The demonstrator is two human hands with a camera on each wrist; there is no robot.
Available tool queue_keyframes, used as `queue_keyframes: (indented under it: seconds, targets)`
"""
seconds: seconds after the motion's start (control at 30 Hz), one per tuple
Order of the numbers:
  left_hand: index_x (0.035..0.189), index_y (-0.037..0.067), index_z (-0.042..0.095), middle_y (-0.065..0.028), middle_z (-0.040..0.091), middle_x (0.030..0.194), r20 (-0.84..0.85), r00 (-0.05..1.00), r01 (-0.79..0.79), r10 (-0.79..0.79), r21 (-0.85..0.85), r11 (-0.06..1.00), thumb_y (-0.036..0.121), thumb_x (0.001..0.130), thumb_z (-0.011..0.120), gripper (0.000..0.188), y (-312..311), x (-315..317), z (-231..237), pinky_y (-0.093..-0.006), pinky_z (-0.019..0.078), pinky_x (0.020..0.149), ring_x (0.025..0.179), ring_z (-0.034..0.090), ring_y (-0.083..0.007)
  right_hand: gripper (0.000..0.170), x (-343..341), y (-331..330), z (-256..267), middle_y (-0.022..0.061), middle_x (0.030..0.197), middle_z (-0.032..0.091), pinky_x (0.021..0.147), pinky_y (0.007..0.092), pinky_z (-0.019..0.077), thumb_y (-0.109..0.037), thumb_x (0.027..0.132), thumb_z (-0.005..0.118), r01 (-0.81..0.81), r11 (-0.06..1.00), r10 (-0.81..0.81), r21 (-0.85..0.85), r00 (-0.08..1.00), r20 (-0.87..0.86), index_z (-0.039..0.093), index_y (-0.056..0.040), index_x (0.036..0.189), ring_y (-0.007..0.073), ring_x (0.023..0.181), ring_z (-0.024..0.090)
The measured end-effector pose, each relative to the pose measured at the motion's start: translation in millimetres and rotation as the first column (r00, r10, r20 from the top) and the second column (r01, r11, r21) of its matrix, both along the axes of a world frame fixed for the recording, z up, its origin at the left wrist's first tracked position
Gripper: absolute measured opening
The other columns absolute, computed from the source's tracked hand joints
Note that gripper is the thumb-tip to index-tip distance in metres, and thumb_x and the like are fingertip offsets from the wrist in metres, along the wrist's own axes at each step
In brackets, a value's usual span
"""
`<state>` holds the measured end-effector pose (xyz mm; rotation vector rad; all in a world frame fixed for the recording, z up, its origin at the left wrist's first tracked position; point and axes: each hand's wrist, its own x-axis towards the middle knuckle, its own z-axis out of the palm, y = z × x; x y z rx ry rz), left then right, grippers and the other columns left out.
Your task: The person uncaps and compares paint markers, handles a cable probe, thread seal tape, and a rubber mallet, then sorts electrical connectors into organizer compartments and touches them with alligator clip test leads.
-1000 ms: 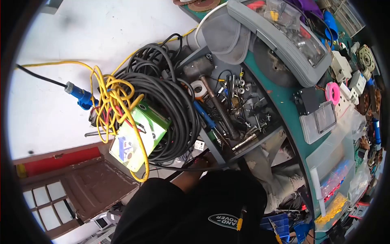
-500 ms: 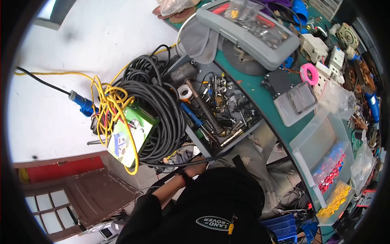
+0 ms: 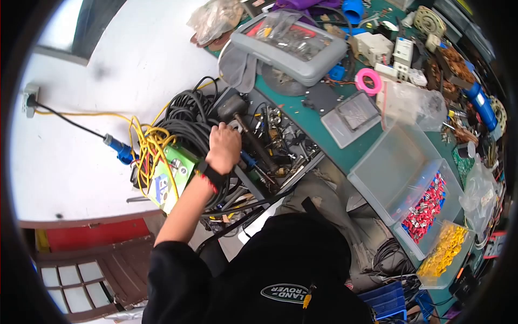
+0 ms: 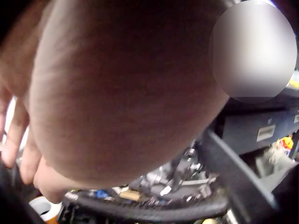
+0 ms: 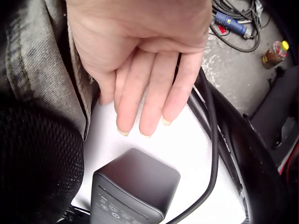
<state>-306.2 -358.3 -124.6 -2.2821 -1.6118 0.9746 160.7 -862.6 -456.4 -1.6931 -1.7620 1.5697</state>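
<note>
My left hand is above the left side of an open drawer, beside the black cable coil. A mallet and a blue-handled tool lie there among loose metal parts. In the left wrist view the hand has loosely extended fingers near a white and orange roll; no held object is visible. My right hand, outside the head view, hangs with relaxed fingers over a white surface; contact cannot be told. Below its fingertips is a dark grey block with printed symbols.
Yellow cable and a green-white box sit by the coil. A grey case, pink ring and compartment box with red and yellow pieces crowd the green bench. A black cable passes beside my right hand.
My left hand has risen from below the drawer to above its left side. The head view has shifted, so the bench items appear further left.
</note>
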Motion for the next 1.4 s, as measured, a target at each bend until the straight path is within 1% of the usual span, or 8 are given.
queue_keyframes:
  seconds: [0.3, 0.4, 0.87, 1.03, 1.23, 1.3, 1.37, 1.4]
  targets:
    - [0.102, 0.016, 0.071, 0.0004, 0.066, 0.110, -0.200, 0.962, 0.198, -0.186, 0.040, 0.979, 0.033, 0.078, 0.065, 0.030, 63, -38, -69, -0.0399, 0.0335, 0.092, 0.114, 0.049, -0.0205, 0.019, -41, -48, 14, 0.0192, 0.075, 0.066, 0.071, 0.0462, 0.0521, -0.025, 0.080, 0.066, 0.147, 0.988, -0.150, -0.048, 0.987, -0.060, 0.066, -0.0079, 0.089, 0.0326, 0.079, 0.068]
    - [0.109, 0.019, 0.069, 0.0019, 0.065, 0.117, -0.112, 0.993, -0.052, 0.033, -0.174, 0.983, 0.050, 0.061, 0.078, 0.058, 80, -39, -61, -0.0444, 0.0302, 0.100, 0.120, 0.049, -0.0248, 0.019, -46, -47, 15, 0.0193, 0.075, 0.066, 0.071, 0.0462, 0.0522, -0.025, 0.080, 0.066, 0.157, 0.986, -0.161, -0.051, 0.984, -0.082, 0.066, -0.0078, 0.089, 0.0327, 0.079, 0.068]
    - [0.097, 0.013, 0.071, -0.0069, 0.069, 0.094, 0.169, 0.984, 0.004, 0.053, -0.321, 0.947, 0.045, 0.077, 0.072, 0.038, 91, -53, -21, -0.0505, 0.0326, 0.093, 0.098, 0.064, -0.0260, 0.020, -86, -76, 66, 0.0199, 0.076, 0.067, 0.071, 0.0461, 0.0528, -0.024, 0.080, 0.066, 0.264, 0.954, -0.283, -0.145, 0.951, -0.127, 0.066, -0.0075, 0.091, 0.0328, 0.080, 0.068]
    - [0.106, -0.001, 0.062, -0.0086, 0.061, 0.080, 0.797, 0.474, -0.109, 0.374, -0.368, 0.924, 0.026, 0.097, 0.055, 0.029, 63, -42, 48, -0.0281, 0.0425, 0.069, 0.077, 0.056, -0.0147, 0.020, -101, -62, 83, 0.0201, 0.076, 0.067, 0.072, 0.0460, 0.0530, -0.024, 0.080, 0.067, 0.268, 0.950, -0.292, -0.162, 0.945, -0.149, 0.066, -0.0074, 0.092, 0.0328, 0.081, 0.069]
    - [0.122, -0.005, 0.054, -0.0057, 0.061, 0.113, 0.694, -0.266, 0.053, 0.669, -0.683, 0.729, 0.023, 0.103, 0.045, 0.036, -43, 30, 111, -0.0261, 0.0401, 0.098, 0.108, 0.054, -0.0117, 0.020, -115, -33, 122, 0.0203, 0.077, 0.067, 0.072, 0.0460, 0.0532, -0.024, 0.081, 0.067, 0.251, 0.949, -0.284, -0.191, 0.943, -0.172, 0.066, -0.0073, 0.093, 0.0329, 0.081, 0.069]
    - [0.122, -0.005, 0.054, -0.0058, 0.061, 0.112, 0.637, -0.310, 0.062, 0.705, -0.727, 0.684, 0.025, 0.102, 0.046, 0.036, -65, 49, 118, -0.0258, 0.0405, 0.097, 0.106, 0.055, -0.0118, 0.021, -105, 47, 189, 0.0214, 0.066, 0.063, 0.063, 0.0381, 0.0527, -0.017, 0.081, 0.067, 0.541, 0.399, -0.548, -0.740, 0.788, 0.281, 0.065, -0.0016, 0.095, 0.0274, 0.069, 0.069]
    - [0.123, -0.006, 0.053, -0.0063, 0.061, 0.111, 0.586, -0.346, 0.151, 0.732, -0.736, 0.660, 0.024, 0.103, 0.045, 0.037, -78, 59, 112, -0.0262, 0.0419, 0.095, 0.106, 0.055, -0.0121, 0.019, -104, 120, 267, 0.0069, 0.081, 0.069, 0.058, 0.0327, 0.0507, -0.013, 0.086, 0.060, 0.221, 0.896, -0.048, -0.385, 0.910, 0.412, 0.066, 0.0013, 0.096, 0.0252, 0.070, 0.068]
    - [0.126, -0.006, 0.051, -0.0067, 0.060, 0.111, 0.534, -0.335, 0.187, 0.776, -0.770, 0.610, 0.024, 0.103, 0.045, 0.038, -84, 65, 115, -0.0263, 0.0424, 0.095, 0.106, 0.055, -0.0124, 0.023, -115, 161, 304, 0.0128, 0.077, 0.068, 0.059, 0.0312, 0.0529, -0.013, 0.087, 0.062, 0.350, 0.898, -0.233, -0.268, 0.893, 0.386, 0.064, 0.0048, 0.101, 0.0239, 0.071, 0.069]
